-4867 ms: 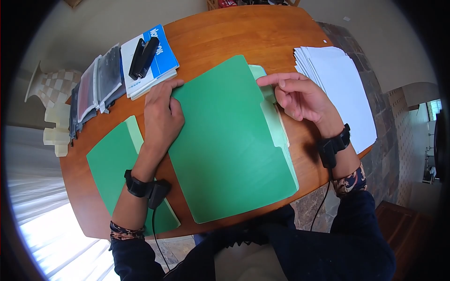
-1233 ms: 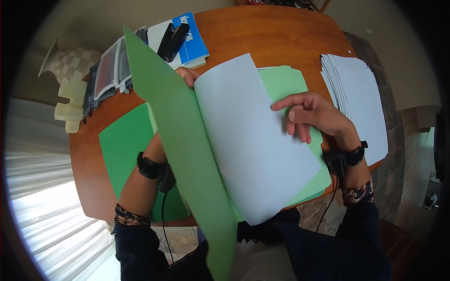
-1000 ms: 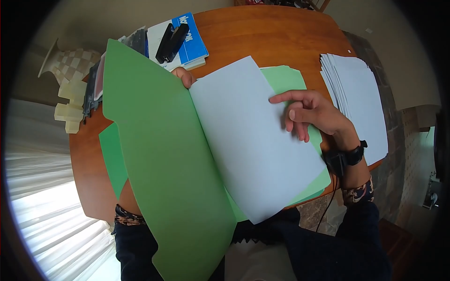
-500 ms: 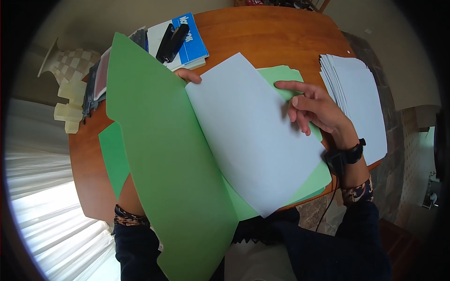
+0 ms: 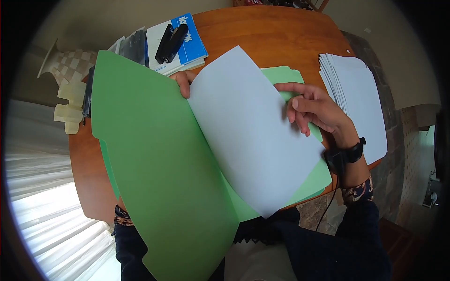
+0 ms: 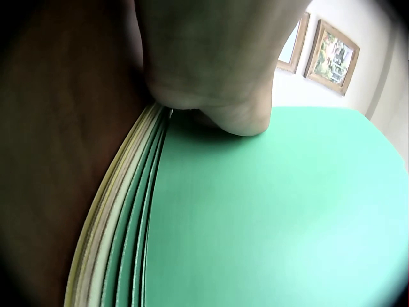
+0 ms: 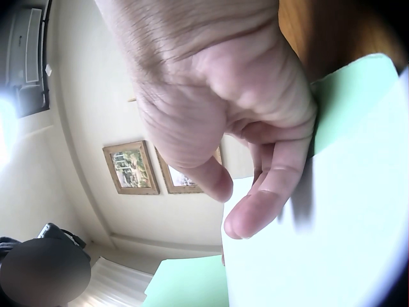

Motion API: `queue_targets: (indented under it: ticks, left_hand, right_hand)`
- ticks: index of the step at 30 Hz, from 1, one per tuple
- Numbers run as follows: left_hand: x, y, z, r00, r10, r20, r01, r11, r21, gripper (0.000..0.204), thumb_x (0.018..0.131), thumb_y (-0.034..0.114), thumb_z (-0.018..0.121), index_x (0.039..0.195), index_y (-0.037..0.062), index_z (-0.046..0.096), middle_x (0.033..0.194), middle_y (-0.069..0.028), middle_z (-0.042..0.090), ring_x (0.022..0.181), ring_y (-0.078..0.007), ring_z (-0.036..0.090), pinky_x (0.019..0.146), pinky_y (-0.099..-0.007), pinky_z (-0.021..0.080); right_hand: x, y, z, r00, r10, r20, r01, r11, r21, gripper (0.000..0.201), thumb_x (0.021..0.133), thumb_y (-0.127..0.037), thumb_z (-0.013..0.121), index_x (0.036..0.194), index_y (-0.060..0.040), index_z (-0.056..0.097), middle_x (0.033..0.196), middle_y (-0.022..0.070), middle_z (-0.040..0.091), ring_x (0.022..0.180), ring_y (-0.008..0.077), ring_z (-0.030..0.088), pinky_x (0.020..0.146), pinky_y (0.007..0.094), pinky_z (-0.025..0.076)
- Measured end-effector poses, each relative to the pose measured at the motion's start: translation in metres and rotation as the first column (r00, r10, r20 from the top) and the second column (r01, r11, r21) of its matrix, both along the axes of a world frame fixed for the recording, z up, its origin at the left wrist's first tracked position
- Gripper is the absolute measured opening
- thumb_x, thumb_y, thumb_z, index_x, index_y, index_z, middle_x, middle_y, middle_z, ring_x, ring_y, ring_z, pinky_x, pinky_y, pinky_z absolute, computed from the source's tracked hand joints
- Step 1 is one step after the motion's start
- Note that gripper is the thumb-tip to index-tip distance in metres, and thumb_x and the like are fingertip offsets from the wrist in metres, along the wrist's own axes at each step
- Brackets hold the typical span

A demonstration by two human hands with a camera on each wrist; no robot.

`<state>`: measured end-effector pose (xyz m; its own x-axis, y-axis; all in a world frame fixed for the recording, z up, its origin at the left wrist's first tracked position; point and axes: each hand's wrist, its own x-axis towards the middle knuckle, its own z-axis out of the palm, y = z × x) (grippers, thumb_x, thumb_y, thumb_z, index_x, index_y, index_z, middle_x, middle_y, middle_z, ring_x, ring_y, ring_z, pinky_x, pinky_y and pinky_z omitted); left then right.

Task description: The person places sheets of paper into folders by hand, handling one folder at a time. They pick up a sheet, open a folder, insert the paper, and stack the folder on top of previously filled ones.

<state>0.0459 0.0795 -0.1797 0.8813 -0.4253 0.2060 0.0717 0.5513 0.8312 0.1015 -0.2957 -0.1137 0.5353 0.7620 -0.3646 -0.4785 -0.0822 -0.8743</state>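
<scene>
A light-green file folder [image 5: 161,164] lies open on a stack of green folders, its cover tilted to the left over my left forearm. Inside is a bowed white sheet of paper [image 5: 251,140]. At the top of the fold my left hand [image 5: 183,82] grips the folder, fingers over its edge beside the sheet's upper left corner; most of this hand is behind the cover. The left wrist view shows it against the layered folder edges [image 6: 118,211]. My right hand [image 5: 316,107] touches the sheet's right edge with an outstretched index finger, the other fingers loosely bent.
Behind the cover lie a blue and white notebook [image 5: 194,49] with a black stapler [image 5: 171,43] on it, and zip pouches [image 5: 131,47]. A pile of white paper [image 5: 358,103] lies at the right. Another green folder [image 5: 108,168] shows at the left.
The folder was closed in the oldest frame and now stands open with the sheet showing. Its cover has swung farther left, and the sheet's top corner has risen. My right hand has shifted slightly up.
</scene>
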Motion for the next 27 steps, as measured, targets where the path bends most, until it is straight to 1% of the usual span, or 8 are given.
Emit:
queue_targets:
  ticks: [3, 9, 11, 12, 14, 17, 25, 27]
  left_hand:
    - [0.000, 0.001, 0.000, 1.000, -0.026, 0.018, 0.026, 0.999, -0.022, 0.036, 0.093, 0.026, 0.064, 0.111, -0.0046, 0.056, 0.104, -0.0210, 0.064, 0.092, -0.0328, 0.071, 0.079, -0.0432, 0.063]
    - [0.004, 0.001, 0.001, 0.996, -0.073, 0.054, 0.076, 0.995, -0.060, 0.035, 0.094, 0.026, 0.063, 0.110, -0.0044, 0.056, 0.104, -0.0211, 0.064, 0.093, -0.0329, 0.071, 0.080, -0.0432, 0.063]
    - [0.005, 0.000, 0.002, 0.994, -0.087, 0.064, 0.091, 0.993, -0.069, 0.035, 0.094, 0.026, 0.063, 0.110, -0.0043, 0.056, 0.104, -0.0212, 0.064, 0.093, -0.0330, 0.070, 0.080, -0.0432, 0.062]
    - [0.005, 0.001, 0.002, 0.993, -0.090, 0.070, 0.095, 0.993, -0.069, 0.035, 0.094, 0.026, 0.063, 0.110, -0.0043, 0.056, 0.104, -0.0212, 0.064, 0.093, -0.0330, 0.070, 0.080, -0.0432, 0.062]
    - [0.006, 0.000, 0.002, 0.992, -0.095, 0.082, 0.102, 0.992, -0.079, 0.034, 0.094, 0.026, 0.063, 0.110, -0.0042, 0.056, 0.104, -0.0213, 0.064, 0.093, -0.0330, 0.070, 0.080, -0.0432, 0.062]
    - [0.006, -0.001, 0.004, 0.991, -0.089, 0.101, 0.097, 0.992, -0.077, 0.034, 0.094, 0.026, 0.062, 0.109, -0.0041, 0.056, 0.103, -0.0213, 0.064, 0.094, -0.0331, 0.070, 0.081, -0.0432, 0.062]
    - [-0.011, -0.009, 0.007, 0.983, 0.050, 0.174, -0.045, 0.998, -0.037, 0.030, 0.098, 0.027, 0.057, 0.103, -0.0018, 0.058, 0.102, -0.0194, 0.063, 0.098, -0.0284, 0.068, 0.083, -0.0396, 0.060]
    - [-0.021, -0.018, 0.015, 0.981, 0.193, 0.017, -0.192, 0.979, -0.063, 0.033, 0.098, 0.034, 0.057, 0.097, 0.0007, 0.057, 0.099, -0.0152, 0.064, 0.088, -0.0215, 0.067, 0.074, -0.0320, 0.058]
  right_hand:
    - [-0.002, 0.001, 0.003, 0.998, -0.054, 0.027, 0.054, 0.998, -0.015, 0.049, 0.095, -0.009, 0.058, 0.138, 0.0092, 0.043, 0.076, 0.0133, 0.067, 0.045, 0.0146, 0.061, 0.044, 0.0266, 0.053]
    - [0.006, -0.011, -0.002, 0.995, 0.091, 0.051, -0.087, 0.993, -0.075, 0.039, 0.095, -0.014, 0.063, 0.128, 0.0063, 0.056, 0.061, 0.0056, 0.062, 0.038, 0.0088, 0.052, 0.035, 0.0214, 0.040]
    - [0.004, -0.012, 0.006, 0.990, 0.100, 0.100, -0.089, 0.991, -0.103, 0.023, 0.094, -0.021, 0.068, 0.099, 0.0014, 0.069, 0.054, -0.0008, 0.054, 0.039, 0.0049, 0.043, 0.037, 0.0207, 0.031]
    - [0.004, -0.013, 0.003, 0.990, 0.107, 0.096, -0.097, 0.990, -0.101, 0.023, 0.094, -0.021, 0.068, 0.099, 0.0014, 0.069, 0.054, -0.0008, 0.054, 0.039, 0.0049, 0.043, 0.037, 0.0207, 0.031]
    - [0.005, -0.015, -0.004, 0.928, 0.119, 0.353, -0.114, 0.993, -0.036, 0.029, 0.092, -0.026, 0.071, 0.074, -0.0028, 0.068, 0.053, -0.0060, 0.048, 0.044, 0.0022, 0.037, 0.042, 0.0214, 0.025]
    - [-0.003, -0.009, -0.003, 0.916, 0.115, 0.385, -0.112, 0.993, -0.032, 0.039, 0.090, -0.029, 0.074, 0.062, -0.0048, 0.063, 0.054, -0.0090, 0.042, 0.049, 0.0012, 0.033, 0.046, 0.0231, 0.023]
    - [-0.007, -0.010, -0.007, 0.899, 0.040, 0.437, -0.068, 0.996, 0.050, 0.028, 0.086, -0.027, 0.077, 0.086, 0.0002, 0.074, 0.073, 0.0009, 0.067, 0.063, 0.0049, 0.058, 0.058, 0.0217, 0.044]
    - [-0.010, -0.007, -0.009, 0.894, 0.052, 0.445, -0.091, 0.994, 0.067, 0.030, 0.085, -0.027, 0.078, 0.095, 0.0012, 0.075, 0.080, 0.0035, 0.071, 0.068, 0.0062, 0.062, 0.062, 0.0218, 0.048]
